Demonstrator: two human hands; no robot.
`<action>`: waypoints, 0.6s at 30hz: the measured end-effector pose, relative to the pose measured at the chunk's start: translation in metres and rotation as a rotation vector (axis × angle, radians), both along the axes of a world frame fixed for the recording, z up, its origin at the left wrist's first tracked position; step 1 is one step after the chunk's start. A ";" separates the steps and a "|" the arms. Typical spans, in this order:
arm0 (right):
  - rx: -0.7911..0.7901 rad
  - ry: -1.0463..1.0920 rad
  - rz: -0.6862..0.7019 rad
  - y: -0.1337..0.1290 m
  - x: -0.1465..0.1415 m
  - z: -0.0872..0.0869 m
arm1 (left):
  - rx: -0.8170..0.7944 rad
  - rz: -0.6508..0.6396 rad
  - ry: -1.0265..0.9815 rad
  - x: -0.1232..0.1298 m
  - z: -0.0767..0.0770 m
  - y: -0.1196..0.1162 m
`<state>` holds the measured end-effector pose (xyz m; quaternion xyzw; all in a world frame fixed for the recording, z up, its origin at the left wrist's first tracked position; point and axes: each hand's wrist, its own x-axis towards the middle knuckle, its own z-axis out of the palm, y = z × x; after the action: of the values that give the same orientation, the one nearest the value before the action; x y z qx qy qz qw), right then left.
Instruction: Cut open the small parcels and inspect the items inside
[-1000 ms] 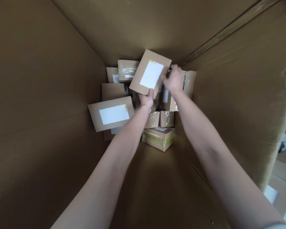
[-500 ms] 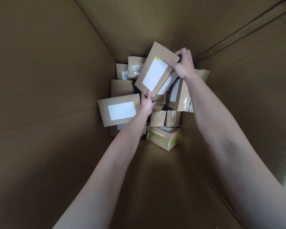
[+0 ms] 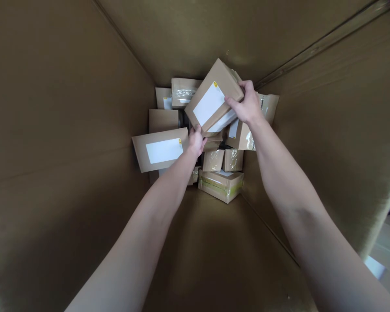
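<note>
Holding a cardboard box (image 3: 229,84) tilted between two bare hands, the person has it above a loose pile at the far end of a deep brown enclosure (image 3: 195,34). The left hand (image 3: 196,141) grips its lower corner, thumb on the edge; the right hand (image 3: 249,104) is closed around the opposite side, thumb on the face and fingers curled behind.

Supporting and angling the box appears to be the action in hand; any shift of it would seem to call for a steady hold at both ends. Its broad face is plain brown with a white label (image 3: 208,104) marked yellow at one corner, and more white shows on its side.

Just left is a flat, labelled box (image 3: 164,151). To the right sits a taped box (image 3: 243,136). Below are two small boxes (image 3: 213,160) (image 3: 233,160) and one with yellow-green tape (image 3: 214,186).
</note>
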<state>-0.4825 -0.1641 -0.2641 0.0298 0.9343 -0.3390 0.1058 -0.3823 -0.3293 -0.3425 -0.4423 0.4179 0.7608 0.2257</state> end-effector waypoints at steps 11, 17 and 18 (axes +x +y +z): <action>-0.500 -0.248 -0.182 -0.010 0.141 0.039 | -0.757 -0.132 0.411 0.086 0.128 -0.097; -0.736 -0.543 -0.301 -0.096 0.204 0.000 | -0.707 -0.172 0.084 0.136 0.095 -0.184; -0.766 -0.563 -0.329 -0.105 0.208 -0.005 | -0.641 -0.113 0.020 0.137 0.087 -0.190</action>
<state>-0.2741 -0.2686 -0.2693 0.2258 0.6610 -0.6487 0.3022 -0.2452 -0.5193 -0.2555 -0.4595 0.6622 0.5811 0.1125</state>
